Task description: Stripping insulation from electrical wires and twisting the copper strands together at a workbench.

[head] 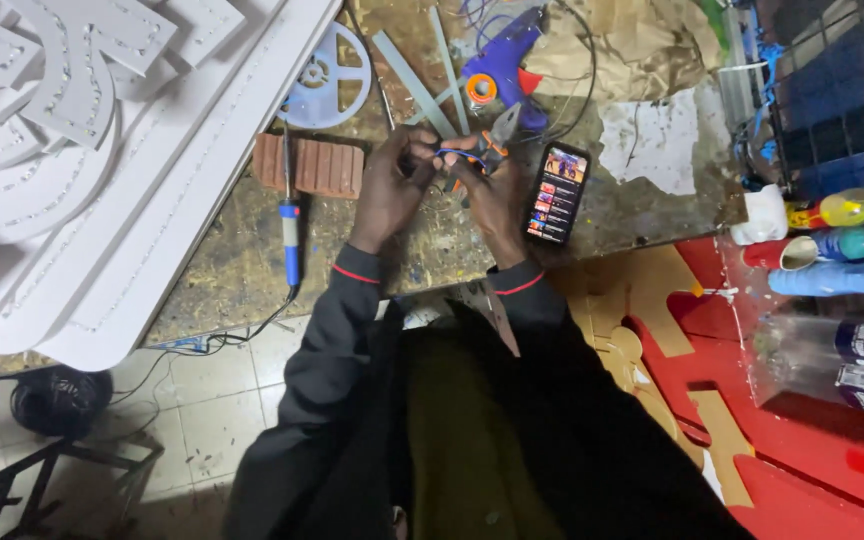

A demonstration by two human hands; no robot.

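While both hands meet over the scarred workbench (242,260), the left hand (389,185) has its fingers curled shut on a thin blue wire (449,153); the right hand (490,195) is closed round the orange handles of a pair of pliers (497,135), whose grey nose points up and away from the body; the wire runs from the left fingers across to the pliers, though whether the nose bites it is too small to tell. Just right of the right hand lies a phone (556,192), screen lit, flat on the bench; above the hands rests a purple glue gun (504,58) with an orange tip, beside a few grey strips (422,85) and an empty blue reel (325,75). Left of the left hand sits a ridged brown block (309,165); a soldering iron (290,225) with a blue grip lies across it, its cord trailing off the bench edge to the tiled floor (222,420). White letter shapes (72,150) studded with small lights fill the upper left; red and tan cutouts (692,350) spread at lower right, with bottles (837,245) lying near them; a coil of black cable (57,400) rests on the floor at lower left.
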